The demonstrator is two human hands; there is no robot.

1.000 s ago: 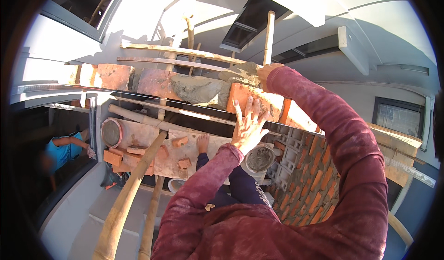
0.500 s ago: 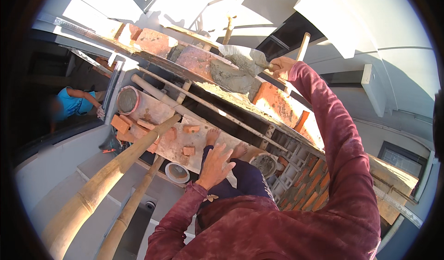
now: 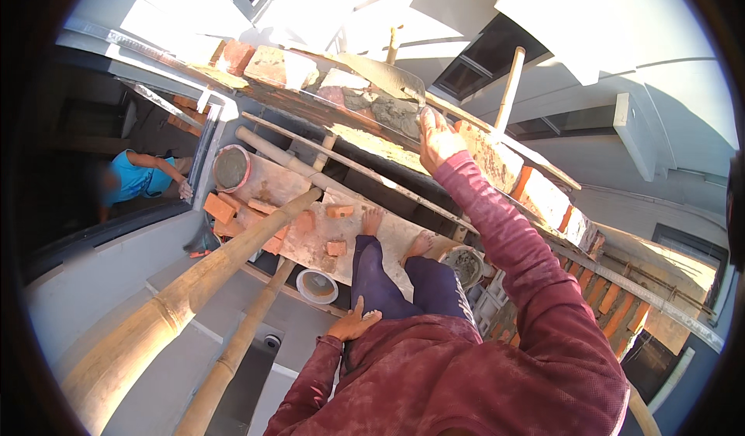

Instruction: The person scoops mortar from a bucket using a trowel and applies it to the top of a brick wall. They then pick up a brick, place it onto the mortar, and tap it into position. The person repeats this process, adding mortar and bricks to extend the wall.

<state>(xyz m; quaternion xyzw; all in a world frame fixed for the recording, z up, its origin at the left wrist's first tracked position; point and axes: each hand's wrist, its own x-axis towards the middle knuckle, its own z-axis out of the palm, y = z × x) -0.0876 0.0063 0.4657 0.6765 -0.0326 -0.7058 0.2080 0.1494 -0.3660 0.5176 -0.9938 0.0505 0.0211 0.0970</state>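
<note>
My right hand (image 3: pixel 439 137) is closed round the handle of a trowel (image 3: pixel 388 77) at the brick wall. The trowel's broad blade reaches left over the wall top, above grey mortar (image 3: pixel 397 115). Left of the mortar, a laid brick (image 3: pixel 279 67) sits in the course. On the right, an orange brick (image 3: pixel 489 157) lies just beyond my right hand, with another brick (image 3: pixel 542 197) farther along. My left hand (image 3: pixel 355 322) rests on my upper thigh, thumb and fingers apart, holding nothing.
I stand barefoot on a plank platform (image 3: pixel 295 180). Loose bricks (image 3: pixel 233 211) and mortar buckets (image 3: pixel 232 167) (image 3: pixel 464 265) stand on it; a white bucket (image 3: pixel 317 286) is beside its near edge. Thick bamboo poles (image 3: pixel 167 316) cross at left. A person in blue (image 3: pixel 143 176) is below left.
My right hand has drawn the trowel left and nearer along the wall top, and the mortar there looks more spread. My left hand has dropped from mid-air onto my thigh.
</note>
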